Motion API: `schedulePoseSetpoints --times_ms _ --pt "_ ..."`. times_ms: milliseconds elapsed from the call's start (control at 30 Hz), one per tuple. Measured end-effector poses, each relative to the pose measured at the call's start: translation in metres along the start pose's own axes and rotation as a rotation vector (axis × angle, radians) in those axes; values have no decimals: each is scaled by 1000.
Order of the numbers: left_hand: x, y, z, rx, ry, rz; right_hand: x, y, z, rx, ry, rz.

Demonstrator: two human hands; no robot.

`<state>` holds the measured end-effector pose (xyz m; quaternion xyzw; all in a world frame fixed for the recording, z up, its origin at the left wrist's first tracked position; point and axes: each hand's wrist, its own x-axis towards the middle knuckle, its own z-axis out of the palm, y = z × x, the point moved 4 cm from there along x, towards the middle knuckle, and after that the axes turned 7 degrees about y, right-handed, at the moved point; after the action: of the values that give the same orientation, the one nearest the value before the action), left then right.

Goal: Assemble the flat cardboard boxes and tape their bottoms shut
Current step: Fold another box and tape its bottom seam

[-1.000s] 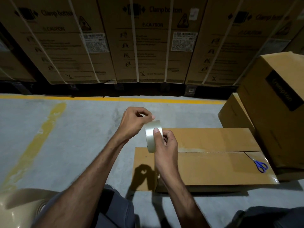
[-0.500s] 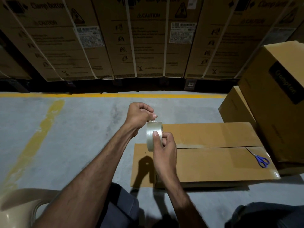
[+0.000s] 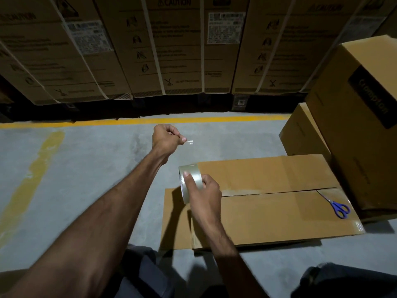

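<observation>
Right hand (image 3: 204, 194) is wrapped around the roll of clear tape (image 3: 190, 182), fingers curled over its outer band, thumb on the near face, holding it up on edge above the near-left corner of the cardboard box (image 3: 268, 207). Left hand (image 3: 166, 137) is up and farther out over the bare floor (image 3: 75, 179), fingers bunched, pinching a small glinting end of tape (image 3: 190, 143) between thumb and fingertips; whether a strip runs from there to the roll cannot be told, the film is too clear to see. The box lies low on the concrete, brown, with its two long flaps meeting in a dark seam running left to right, and a shiny patch along that seam just right of the roll. A pair of blue-handled scissors (image 3: 338, 206) rests on the box's right end, blades pointing far-left, well apart from both hands. Just beyond that end, a tall carton (image 3: 365, 125) with a dark printed label stands to the right, and a lower carton (image 3: 300, 134) sits behind it, close to the box's far-right corner. Across the far side runs a yellow floor line (image 3: 150, 120), and behind it a wall of big strapped cartons (image 3: 182, 50) printed with caution marks. A fainter yellow stripe (image 3: 38, 164) slants down the left. Dark trouser knees show at the near edge.
</observation>
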<state>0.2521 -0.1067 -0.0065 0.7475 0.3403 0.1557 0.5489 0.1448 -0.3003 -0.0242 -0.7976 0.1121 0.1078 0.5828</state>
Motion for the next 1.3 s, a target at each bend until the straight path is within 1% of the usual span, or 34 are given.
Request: schedulePoseSetpoints --times_ms 133,367,500,600,900,1100,1300 --pt "17 -39 18 94 -70 -49 13 20 12 -57 52 36" --pt "54 -62 55 119 -136 -84 44 29 32 -56 86 75" --pt "66 -83 80 129 -192 -110 60 43 37 14 35 101" --pt "78 -94 77 140 -207 -136 63 57 44 65 -25 123" --pt "89 -108 78 139 -359 -261 65 61 56 67 43 122" --pt "86 -115 83 232 -363 -184 70 58 55 -12 70 118" --pt "87 -133 91 274 -354 -170 74 56 57 -11 73 172"
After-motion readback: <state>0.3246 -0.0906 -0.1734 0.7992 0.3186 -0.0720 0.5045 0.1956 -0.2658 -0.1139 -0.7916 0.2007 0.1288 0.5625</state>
